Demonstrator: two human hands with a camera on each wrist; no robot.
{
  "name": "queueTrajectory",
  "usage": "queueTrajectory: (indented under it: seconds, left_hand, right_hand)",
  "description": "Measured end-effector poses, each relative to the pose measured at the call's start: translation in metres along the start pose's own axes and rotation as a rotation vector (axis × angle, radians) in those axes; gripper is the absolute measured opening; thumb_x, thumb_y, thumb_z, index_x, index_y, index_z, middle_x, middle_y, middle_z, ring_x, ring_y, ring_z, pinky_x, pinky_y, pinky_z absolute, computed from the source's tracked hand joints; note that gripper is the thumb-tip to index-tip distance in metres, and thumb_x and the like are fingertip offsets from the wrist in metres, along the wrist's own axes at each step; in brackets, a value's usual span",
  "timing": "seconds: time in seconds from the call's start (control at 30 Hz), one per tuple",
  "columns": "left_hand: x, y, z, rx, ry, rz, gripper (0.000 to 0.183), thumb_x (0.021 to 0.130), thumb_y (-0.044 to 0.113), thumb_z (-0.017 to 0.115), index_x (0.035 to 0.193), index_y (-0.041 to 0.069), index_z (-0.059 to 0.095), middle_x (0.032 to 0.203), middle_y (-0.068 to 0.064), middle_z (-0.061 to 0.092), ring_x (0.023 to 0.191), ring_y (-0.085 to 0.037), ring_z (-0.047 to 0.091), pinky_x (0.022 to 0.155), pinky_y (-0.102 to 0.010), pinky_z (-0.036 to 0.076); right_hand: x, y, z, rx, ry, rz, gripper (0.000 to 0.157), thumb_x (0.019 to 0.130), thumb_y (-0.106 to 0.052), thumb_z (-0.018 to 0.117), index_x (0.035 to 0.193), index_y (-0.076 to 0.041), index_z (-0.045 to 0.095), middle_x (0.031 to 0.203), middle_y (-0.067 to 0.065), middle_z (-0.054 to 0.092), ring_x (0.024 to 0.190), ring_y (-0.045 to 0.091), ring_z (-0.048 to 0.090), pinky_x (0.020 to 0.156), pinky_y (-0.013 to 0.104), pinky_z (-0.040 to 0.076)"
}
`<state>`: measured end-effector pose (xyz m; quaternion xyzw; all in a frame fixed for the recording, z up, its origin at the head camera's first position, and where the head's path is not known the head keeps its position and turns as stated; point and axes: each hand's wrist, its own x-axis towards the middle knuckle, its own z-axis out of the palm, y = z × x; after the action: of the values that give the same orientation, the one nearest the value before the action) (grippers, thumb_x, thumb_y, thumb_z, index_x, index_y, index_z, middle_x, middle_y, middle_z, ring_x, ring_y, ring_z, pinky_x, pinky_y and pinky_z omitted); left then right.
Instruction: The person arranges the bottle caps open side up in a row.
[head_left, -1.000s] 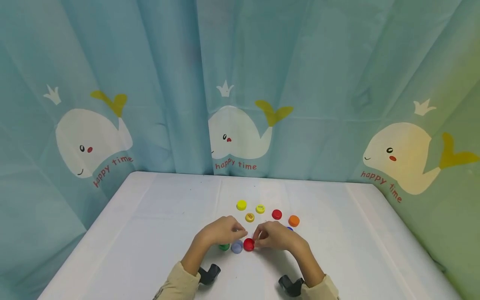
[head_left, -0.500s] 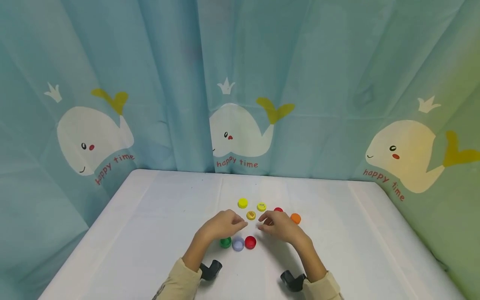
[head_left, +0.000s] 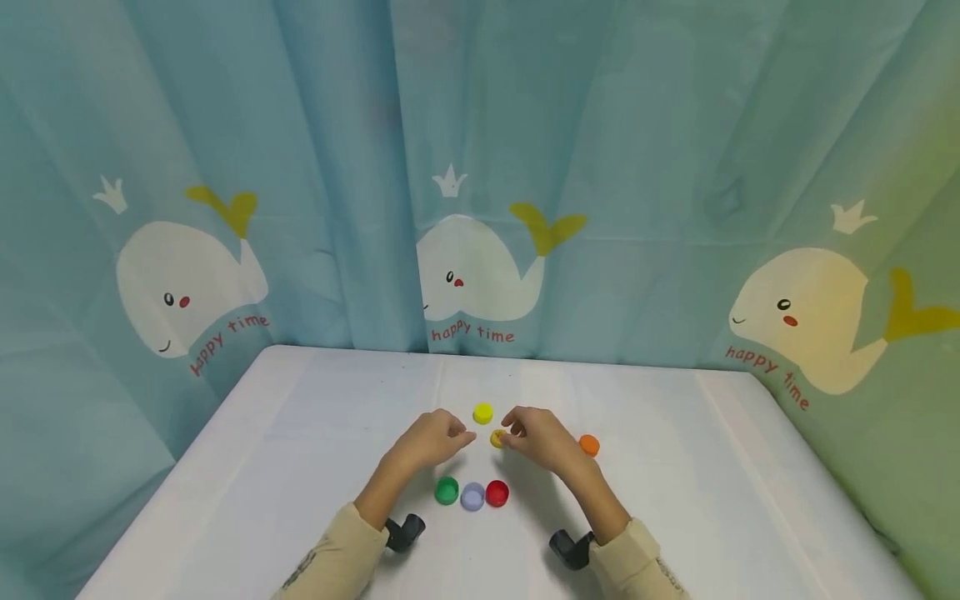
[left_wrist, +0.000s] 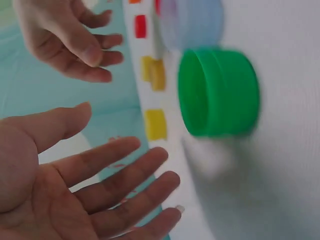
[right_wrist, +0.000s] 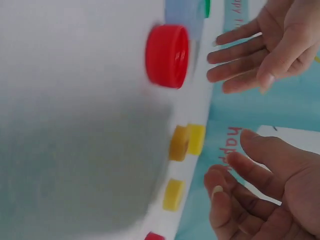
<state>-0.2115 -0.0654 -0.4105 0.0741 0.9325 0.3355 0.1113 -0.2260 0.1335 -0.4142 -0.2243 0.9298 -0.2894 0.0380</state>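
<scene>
My left hand [head_left: 433, 437] hovers over the table with its fingers extended, holding nothing. Across from it, my right hand [head_left: 543, 437] is also off the table, its fingers relaxed and nothing in them. Closest to me, a row of upturned bottle caps lies on the white top: a green cap [head_left: 447, 491], a pale lilac cap [head_left: 472, 497] and a red cap [head_left: 497, 493]. Between and beyond the hands lie a bright yellow cap [head_left: 483, 413] and a golden-yellow cap [head_left: 497, 438], which the right fingertips partly overlap in the head view.
An orange cap [head_left: 589, 446] sits right of my right hand. Another yellow cap [right_wrist: 173, 195] and a second red cap [right_wrist: 154, 236] show in the right wrist view, hidden by that hand from the head. A whale-print curtain [head_left: 637, 167] hangs behind the table [head_left: 315, 467].
My right hand has left the red cap at the row's right end and moved up and forward. My left hand has also moved forward and left, uncovering the green cap.
</scene>
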Motion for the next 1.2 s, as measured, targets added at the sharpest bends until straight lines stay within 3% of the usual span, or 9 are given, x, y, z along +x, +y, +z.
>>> queueTrajectory:
  seconds: [0.27,0.57,0.77,0.97,1.2]
  left_hand:
    - [0.025,-0.006,-0.006,0.074,0.055,0.017,0.031,0.080,0.020,0.075,0.103,0.000,0.069,0.089,-0.007,0.067,0.073,-0.017,0.060,0.068,-0.032,0.052]
    - [0.057,-0.010,-0.011,0.182,0.017,0.055,0.030,0.081,0.019,0.075,0.104,0.001,0.068,0.088,-0.006,0.066,0.078,-0.017,0.060,0.073,-0.033,0.051]
    - [0.064,-0.012,-0.004,0.175,0.003,0.108,0.034,0.079,0.020,0.077,0.104,0.000,0.067,0.091,-0.007,0.066,0.078,-0.018,0.059,0.076,-0.032,0.051]
    - [0.067,-0.010,0.002,0.204,0.009,0.087,0.034,0.079,0.018,0.077,0.106,0.000,0.066,0.091,-0.007,0.064,0.077,-0.017,0.056,0.079,-0.034,0.050]
    - [0.069,-0.004,0.004,0.239,-0.004,0.063,0.035,0.078,0.019,0.078,0.104,0.000,0.065,0.094,-0.008,0.064,0.081,-0.019,0.058,0.083,-0.035,0.049]
  right_hand:
    - [0.019,0.007,0.002,-0.053,0.013,0.049,0.026,0.084,-0.015,0.072,0.105,0.000,0.066,0.100,0.013,0.060,0.087,0.023,0.057,0.079,0.036,0.050]
    - [0.044,0.011,0.002,-0.189,-0.010,-0.014,0.028,0.086,-0.015,0.070,0.109,0.000,0.065,0.107,0.016,0.058,0.099,0.030,0.055,0.088,0.040,0.047]
    - [0.055,0.012,0.005,-0.214,-0.083,0.017,0.032,0.086,-0.018,0.070,0.112,-0.003,0.064,0.108,0.012,0.060,0.100,0.027,0.055,0.089,0.040,0.047]
    - [0.064,0.015,0.015,-0.155,-0.150,0.115,0.036,0.085,-0.021,0.071,0.118,-0.007,0.064,0.110,0.008,0.061,0.098,0.022,0.056,0.087,0.033,0.048]
    - [0.069,0.013,0.022,-0.166,-0.145,0.086,0.035,0.082,-0.020,0.074,0.112,-0.004,0.066,0.104,0.010,0.062,0.082,0.018,0.056,0.076,0.026,0.051]
